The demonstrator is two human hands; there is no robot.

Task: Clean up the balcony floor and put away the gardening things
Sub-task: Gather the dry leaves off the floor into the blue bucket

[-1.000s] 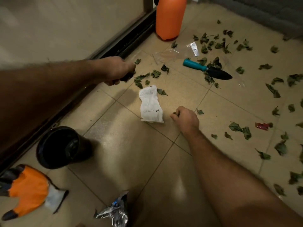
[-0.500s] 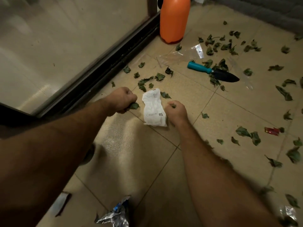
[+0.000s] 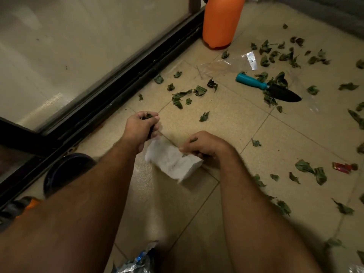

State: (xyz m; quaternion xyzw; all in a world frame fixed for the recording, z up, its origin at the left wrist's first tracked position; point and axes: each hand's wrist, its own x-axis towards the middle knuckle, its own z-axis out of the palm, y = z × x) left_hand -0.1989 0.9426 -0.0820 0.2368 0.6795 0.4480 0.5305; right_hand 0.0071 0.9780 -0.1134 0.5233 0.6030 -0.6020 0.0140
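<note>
My left hand (image 3: 140,128) is curled into a fist around a bunch of green leaves, just above the tiled floor (image 3: 226,123). My right hand (image 3: 204,143) pinches the upper edge of a white packet (image 3: 173,161), which is lifted and tilted between my forearms; a leaf scrap peeks from that hand too. Loose green leaves (image 3: 181,97) lie scattered over the tiles ahead and to the right. A trowel (image 3: 269,87) with a teal handle and black blade lies among them at the upper right.
An orange bottle (image 3: 221,20) stands by the black sliding-door track (image 3: 122,83). A clear plastic sheet (image 3: 226,64) lies near the trowel, a red wrapper (image 3: 341,167) at the right. A dark pot (image 3: 65,170) and orange glove (image 3: 29,205) lie left, a foil wrapper (image 3: 136,263) at the bottom.
Both hands drew back toward me. My right hand took hold of the white packet and lifted it off the tiles, turning it. My left hand kept its leaves.
</note>
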